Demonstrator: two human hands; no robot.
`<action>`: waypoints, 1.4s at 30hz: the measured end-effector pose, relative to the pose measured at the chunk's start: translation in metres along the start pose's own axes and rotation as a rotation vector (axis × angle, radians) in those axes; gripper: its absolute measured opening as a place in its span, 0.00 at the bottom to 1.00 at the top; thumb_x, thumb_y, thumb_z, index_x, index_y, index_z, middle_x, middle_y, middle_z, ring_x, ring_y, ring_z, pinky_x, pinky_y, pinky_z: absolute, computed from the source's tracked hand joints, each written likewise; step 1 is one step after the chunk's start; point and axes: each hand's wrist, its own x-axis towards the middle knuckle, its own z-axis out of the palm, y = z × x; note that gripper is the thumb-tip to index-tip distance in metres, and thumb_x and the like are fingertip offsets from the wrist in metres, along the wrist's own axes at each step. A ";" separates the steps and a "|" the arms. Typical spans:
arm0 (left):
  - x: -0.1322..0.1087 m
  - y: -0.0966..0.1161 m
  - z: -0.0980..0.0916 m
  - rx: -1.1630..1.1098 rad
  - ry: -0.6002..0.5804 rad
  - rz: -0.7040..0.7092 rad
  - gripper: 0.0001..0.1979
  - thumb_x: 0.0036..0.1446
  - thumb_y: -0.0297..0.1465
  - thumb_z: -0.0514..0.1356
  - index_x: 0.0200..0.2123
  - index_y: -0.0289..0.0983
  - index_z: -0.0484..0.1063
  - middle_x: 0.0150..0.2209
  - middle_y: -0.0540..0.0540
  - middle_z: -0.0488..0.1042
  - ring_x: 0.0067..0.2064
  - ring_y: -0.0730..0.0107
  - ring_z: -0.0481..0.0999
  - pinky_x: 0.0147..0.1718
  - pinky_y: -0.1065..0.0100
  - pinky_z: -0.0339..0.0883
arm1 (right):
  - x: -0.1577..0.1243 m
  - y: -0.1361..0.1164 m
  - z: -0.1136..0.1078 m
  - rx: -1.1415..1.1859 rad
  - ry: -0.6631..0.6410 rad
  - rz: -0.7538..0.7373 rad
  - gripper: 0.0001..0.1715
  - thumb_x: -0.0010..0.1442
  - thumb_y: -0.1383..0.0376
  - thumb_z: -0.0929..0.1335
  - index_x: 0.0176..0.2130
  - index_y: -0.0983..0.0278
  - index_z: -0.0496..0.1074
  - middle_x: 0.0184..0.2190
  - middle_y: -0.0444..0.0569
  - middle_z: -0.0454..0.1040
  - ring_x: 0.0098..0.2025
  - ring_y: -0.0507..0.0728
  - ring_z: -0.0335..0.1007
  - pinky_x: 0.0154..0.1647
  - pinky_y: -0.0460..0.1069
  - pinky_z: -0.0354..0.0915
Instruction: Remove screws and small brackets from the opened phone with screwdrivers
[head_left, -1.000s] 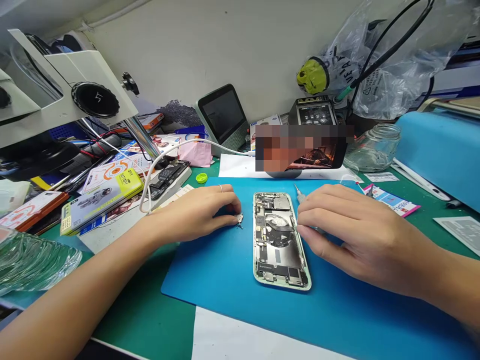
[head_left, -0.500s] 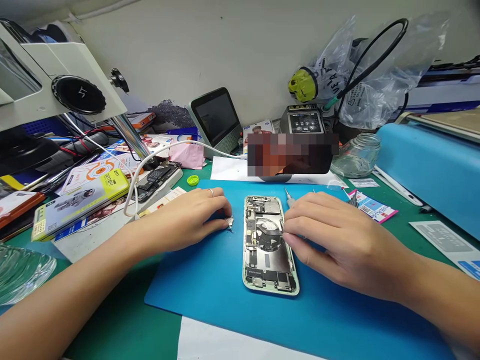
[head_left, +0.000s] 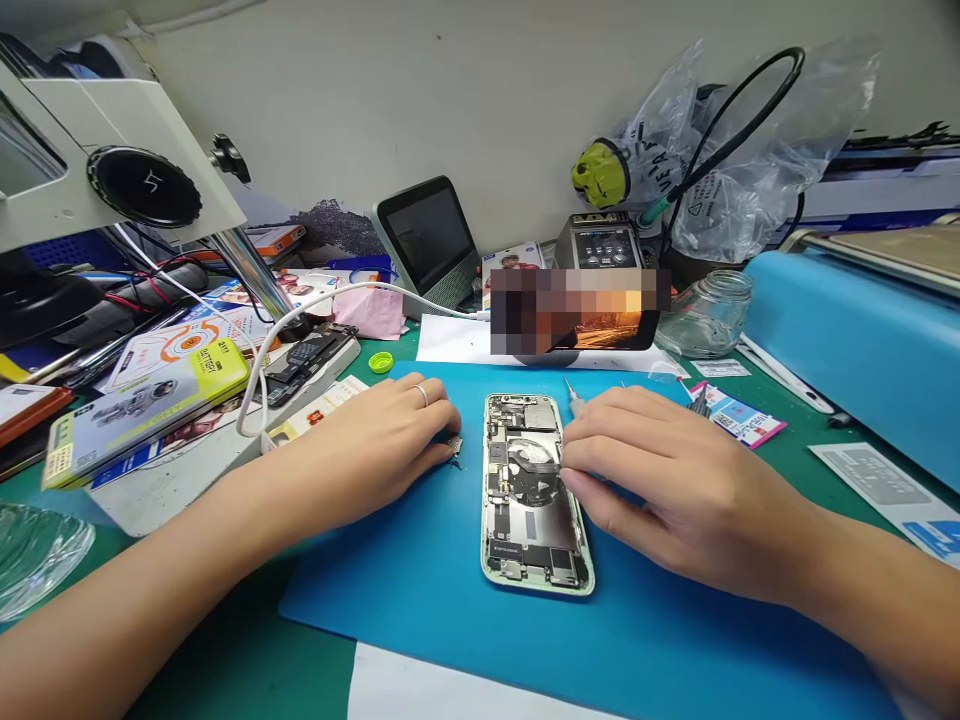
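An opened phone [head_left: 534, 510], its circuit boards and bare metal interior exposed, lies face up on the blue mat [head_left: 420, 580]. To its left, my left hand [head_left: 401, 440] rests on the mat, thumb and fingers pinching a small silvery metal phone part [head_left: 456, 446]. My right hand [head_left: 667, 480] is at the phone's right edge with fingertips pressed together; whatever they grip is too small or hidden to name. Just beyond those fingers lies the tip of a grey screwdriver-like tool [head_left: 574, 395], mostly covered by the hand. Tiny dark bits sit under the left fingertips.
A propped, partly blurred screen [head_left: 615, 325] stands behind the mat. At left are a microscope arm [head_left: 90, 180], battery boxes [head_left: 157, 400] and a white cable [head_left: 262, 375]. A glass jar [head_left: 709, 315] and a blue machine [head_left: 847, 340] stand right. A green cap [head_left: 381, 362] lies left.
The whole view has shifted slightly. Both hands keep nearly the same grip and place by the phone. The propped screen now shows a brighter orange picture.
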 end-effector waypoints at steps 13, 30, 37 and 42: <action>-0.002 0.002 0.002 -0.002 -0.007 -0.068 0.08 0.74 0.34 0.58 0.48 0.37 0.74 0.46 0.44 0.75 0.45 0.55 0.75 0.43 0.56 0.63 | -0.001 0.001 0.003 0.011 -0.002 -0.020 0.08 0.71 0.70 0.68 0.39 0.65 0.76 0.34 0.50 0.78 0.39 0.59 0.74 0.43 0.54 0.67; 0.003 -0.008 -0.001 -0.647 0.031 -0.267 0.07 0.66 0.34 0.65 0.44 0.41 0.70 0.38 0.52 0.75 0.36 0.68 0.71 0.34 0.65 0.63 | 0.000 0.002 0.002 0.007 0.006 -0.024 0.06 0.71 0.70 0.68 0.40 0.65 0.76 0.35 0.51 0.79 0.40 0.59 0.76 0.45 0.54 0.70; 0.007 0.012 0.001 -1.072 0.037 -0.242 0.12 0.65 0.34 0.65 0.49 0.40 0.68 0.35 0.53 0.77 0.34 0.72 0.74 0.35 0.68 0.69 | 0.003 -0.003 0.011 0.008 0.049 -0.004 0.09 0.71 0.70 0.69 0.51 0.65 0.75 0.43 0.53 0.83 0.45 0.60 0.79 0.47 0.55 0.74; 0.007 0.025 0.006 -1.159 -0.006 -0.195 0.13 0.65 0.32 0.66 0.51 0.41 0.71 0.34 0.55 0.78 0.35 0.74 0.74 0.34 0.70 0.65 | 0.007 -0.013 0.016 0.008 0.039 -0.014 0.14 0.73 0.71 0.68 0.56 0.65 0.75 0.47 0.54 0.84 0.49 0.59 0.80 0.47 0.54 0.74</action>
